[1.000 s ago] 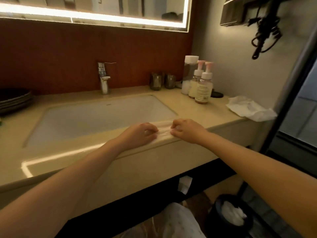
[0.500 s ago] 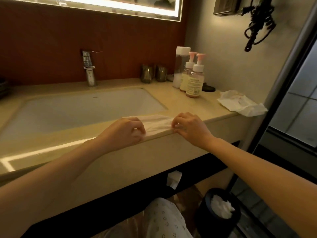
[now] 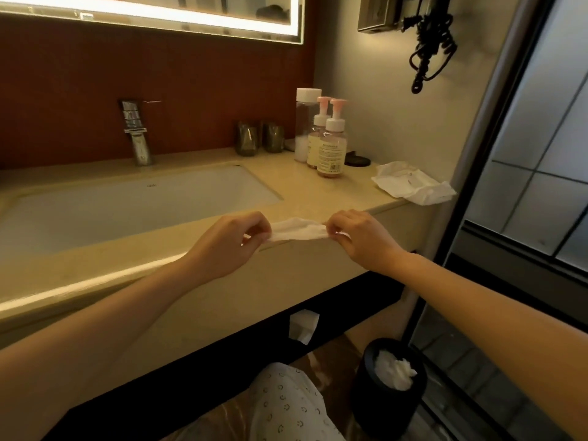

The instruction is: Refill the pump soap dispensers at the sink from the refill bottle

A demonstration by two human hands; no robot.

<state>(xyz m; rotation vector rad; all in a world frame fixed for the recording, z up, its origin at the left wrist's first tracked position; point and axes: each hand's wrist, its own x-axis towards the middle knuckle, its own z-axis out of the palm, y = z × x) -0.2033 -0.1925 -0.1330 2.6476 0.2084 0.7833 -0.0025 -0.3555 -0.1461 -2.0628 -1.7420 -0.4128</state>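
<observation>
Two clear pump soap dispensers with pink pump heads (image 3: 332, 151): are standing upright, one half behind the other, beyond the grip and to its right, well apart from both hands.
Refill bottle: a tall clear bottle with a white cap (image 3: 304, 122) is standing just behind the dispensers, farther still from the grip, with its cap on and something white showing at the bottom.
Grip: a thin white tissue (image 3: 299, 232) is stretching as a band between the two hands, over the counter's front edge.
Left hand (image 3: 229, 246): is pinching the tissue's left end, fingers curled in around it.
Right hand (image 3: 359, 238): is pinching the tissue's right end between thumb and fingertips.
Beige stone counter (image 3: 318, 192): is running just behind the grip.
White rectangular sink basin (image 3: 127, 202): is lying beyond the grip and to its left.
Chrome tap (image 3: 136, 135): is standing at the basin's far rim, far left of the grip.
Dark glass tumblers (image 3: 247, 139): are sitting as a pair at the wall, straight beyond the grip.
Crumpled white paper (image 3: 413, 183): is lying on the counter's corner, right of the grip.
Black round bin (image 3: 389, 393): is standing on the floor below and right of the grip, with white tissue inside.
</observation>
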